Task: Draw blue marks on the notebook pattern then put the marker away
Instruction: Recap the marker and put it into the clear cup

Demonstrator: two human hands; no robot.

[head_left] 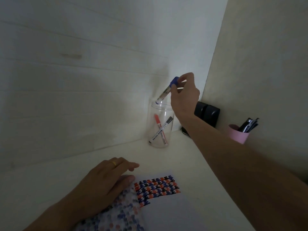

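My right hand (184,92) pinches the blue-capped marker (166,90) by its cap, tilted, with its lower end at the rim of a clear plastic jar (160,125). Inside the jar lean a red marker (159,129) and a black marker (161,130). The open notebook (166,207) lies at the bottom of the view, its page showing a pattern of blue, red and black shapes (157,188). My left hand (103,182), with a gold ring, rests flat on the notebook's left page.
A pink cup (238,134) full of dark pens stands at the right. A black box-like object (207,115) sits against the wall behind my right forearm. White walls close in at the back and right of the white desk (50,185).
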